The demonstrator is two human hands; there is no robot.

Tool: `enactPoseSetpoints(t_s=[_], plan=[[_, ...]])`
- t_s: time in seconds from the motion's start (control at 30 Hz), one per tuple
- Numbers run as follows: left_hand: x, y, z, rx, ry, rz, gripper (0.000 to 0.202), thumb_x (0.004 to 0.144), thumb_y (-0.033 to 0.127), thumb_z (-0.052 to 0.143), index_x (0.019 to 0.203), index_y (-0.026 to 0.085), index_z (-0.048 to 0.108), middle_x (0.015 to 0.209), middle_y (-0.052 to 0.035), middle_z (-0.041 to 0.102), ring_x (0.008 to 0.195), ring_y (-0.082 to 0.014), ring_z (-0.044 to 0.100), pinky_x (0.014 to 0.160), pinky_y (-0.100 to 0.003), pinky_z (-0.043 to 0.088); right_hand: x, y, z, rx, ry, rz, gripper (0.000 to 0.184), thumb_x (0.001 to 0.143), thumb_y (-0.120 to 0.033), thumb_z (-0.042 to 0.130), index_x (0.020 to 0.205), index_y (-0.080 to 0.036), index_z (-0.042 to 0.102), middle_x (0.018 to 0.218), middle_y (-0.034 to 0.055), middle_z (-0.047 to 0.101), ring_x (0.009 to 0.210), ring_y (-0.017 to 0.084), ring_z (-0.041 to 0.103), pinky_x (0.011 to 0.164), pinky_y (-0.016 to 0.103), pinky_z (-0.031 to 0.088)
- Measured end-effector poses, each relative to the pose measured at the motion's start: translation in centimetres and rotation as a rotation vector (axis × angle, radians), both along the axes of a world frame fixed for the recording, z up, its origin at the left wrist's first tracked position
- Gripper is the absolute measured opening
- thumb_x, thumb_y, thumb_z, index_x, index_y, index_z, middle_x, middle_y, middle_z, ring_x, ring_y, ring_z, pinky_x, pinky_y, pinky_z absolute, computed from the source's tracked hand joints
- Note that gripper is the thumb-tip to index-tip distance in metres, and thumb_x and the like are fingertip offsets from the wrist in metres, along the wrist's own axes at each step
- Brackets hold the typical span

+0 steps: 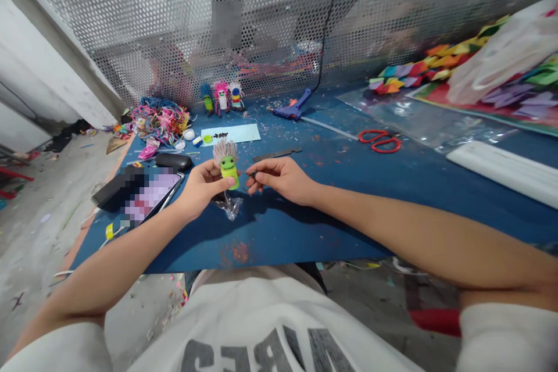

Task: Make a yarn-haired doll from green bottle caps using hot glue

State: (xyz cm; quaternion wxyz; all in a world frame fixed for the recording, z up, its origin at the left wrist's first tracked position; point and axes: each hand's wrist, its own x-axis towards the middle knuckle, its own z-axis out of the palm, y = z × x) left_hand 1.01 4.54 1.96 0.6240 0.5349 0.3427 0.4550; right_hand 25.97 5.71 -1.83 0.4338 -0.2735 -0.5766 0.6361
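Note:
My left hand (204, 186) is closed around a small yellow-green doll (228, 170) with grey yarn hair and a drawn face. The doll is upright, its face toward me. Just to its right, my right hand (281, 180) pinches a tiny dark piece (253, 174) between thumb and fingertips, close to the doll's side but apart from its body. Beneath the left hand lies a crumpled clear plastic bag (231, 207). Behind the hands, a flat grey metal strip (277, 154) rests on the blue table (279, 238).
Three finished-looking dolls (221, 97) stand by the perforated metal screen (270, 23). Left are tangled yarn (160, 121), a phone (152, 197) and a black case (173, 161). A light-blue card (244, 132) holds dark bits. A purple glue gun (294, 107) and red scissors (379, 140) lie right.

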Motion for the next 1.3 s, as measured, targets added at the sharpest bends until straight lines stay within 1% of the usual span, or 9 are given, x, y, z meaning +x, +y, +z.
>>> enactPoseSetpoints(t_s=[0.13, 0.37, 0.57, 0.73, 0.83, 0.93, 1.0, 1.2, 1.3], plan=[[0.1, 0.2, -0.2, 0.013, -0.003, -0.003, 0.050, 0.062, 0.032, 0.113, 0.098, 0.016, 0.083, 0.092, -0.0042, 0.086, 0.080, -0.0138, 0.076, 0.082, -0.025, 0.061, 0.2, 0.0, 0.2, 0.022, -0.044, -0.031, 0.059, 0.080, -0.068, 0.100, 0.100, -0.017, 0.079, 0.083, 0.0050, 0.079, 0.067, 0.016, 0.074, 0.072, 0.031, 0.060], [0.6, 0.8, -0.4, 0.037, -0.019, 0.053, 0.052, 0.064, 0.040, 0.114, 0.092, 0.016, 0.077, 0.095, -0.0043, 0.086, 0.083, -0.0144, 0.078, 0.084, -0.027, 0.062, 0.3, -0.2, 0.3, 0.092, -0.049, -0.124, 0.064, 0.085, -0.066, 0.095, 0.127, -0.021, 0.080, 0.087, -0.0006, 0.068, 0.073, 0.013, 0.056, 0.073, 0.030, 0.048], [0.9, 0.9, -0.8, 0.060, -0.004, 0.042, 0.056, 0.064, 0.045, 0.113, 0.092, 0.016, 0.074, 0.094, -0.0043, 0.086, 0.083, -0.0138, 0.077, 0.083, -0.027, 0.060, 0.3, -0.2, 0.7, 0.090, -0.117, -0.116, 0.076, 0.081, -0.092, 0.086, 0.102, -0.020, 0.074, 0.070, -0.0037, 0.056, 0.059, 0.010, 0.044, 0.059, 0.027, 0.037], [1.0, 1.0, -1.4, 0.076, 0.012, 0.027, 0.058, 0.064, 0.048, 0.112, 0.092, 0.016, 0.071, 0.092, -0.0037, 0.083, 0.086, -0.0167, 0.078, 0.086, -0.031, 0.060, 0.5, -0.1, 0.2, 0.051, -0.155, -0.118, 0.080, 0.081, -0.098, 0.081, 0.096, -0.020, 0.070, 0.074, 0.0013, 0.066, 0.059, 0.014, 0.061, 0.059, 0.028, 0.050], [1.0, 1.2, -1.6, 0.090, 0.026, 0.013, 0.058, 0.065, 0.047, 0.111, 0.093, 0.017, 0.071, 0.090, -0.0034, 0.081, 0.089, -0.0194, 0.079, 0.088, -0.033, 0.060, 0.6, 0.2, -0.2, 0.058, -0.101, -0.152, 0.073, 0.076, -0.084, 0.095, 0.102, -0.019, 0.076, 0.088, 0.0064, 0.076, 0.071, 0.018, 0.073, 0.072, 0.033, 0.061], [1.1, 1.4, -1.7, 0.114, 0.015, 0.015, 0.055, 0.068, 0.047, 0.110, 0.094, 0.016, 0.072, 0.095, -0.0047, 0.083, 0.089, -0.0174, 0.077, 0.088, -0.032, 0.060, 0.5, 0.6, -0.4, 0.055, -0.049, -0.202, 0.064, 0.068, -0.068, 0.105, 0.099, -0.019, 0.079, 0.091, 0.0061, 0.079, 0.075, 0.018, 0.076, 0.078, 0.035, 0.064], [1.2, 1.5, -1.8, 0.144, 0.012, 0.026, 0.053, 0.068, 0.046, 0.109, 0.096, 0.016, 0.075, 0.099, -0.0049, 0.084, 0.089, -0.0160, 0.076, 0.089, -0.031, 0.060, 0.5, 0.7, -0.5, 0.049, -0.039, -0.226, 0.062, 0.064, -0.065, 0.108, 0.095, -0.019, 0.078, 0.088, 0.0048, 0.078, 0.073, 0.018, 0.075, 0.078, 0.035, 0.065], [1.1, 2.3, -2.8, 0.221, 0.149, 0.074, 0.046, 0.067, 0.038, 0.105, 0.096, 0.016, 0.076, 0.086, -0.0014, 0.079, 0.078, -0.0151, 0.070, 0.078, -0.030, 0.054, 0.5, 0.6, -0.3, 0.087, -0.140, -0.290, 0.072, 0.074, -0.084, 0.097, 0.098, -0.019, 0.079, 0.080, 0.0042, 0.076, 0.065, 0.017, 0.071, 0.070, 0.034, 0.063], [0.9, 2.6, -3.3, 0.295, 0.266, 0.075, 0.040, 0.070, 0.035, 0.101, 0.096, 0.016, 0.077, 0.080, -0.0001, 0.073, 0.075, -0.0151, 0.063, 0.076, -0.030, 0.049, 0.7, 0.8, -0.6, 0.115, -0.175, -0.295, 0.069, 0.079, -0.082, 0.094, 0.104, -0.019, 0.080, 0.084, 0.0050, 0.077, 0.068, 0.017, 0.071, 0.071, 0.034, 0.062]])
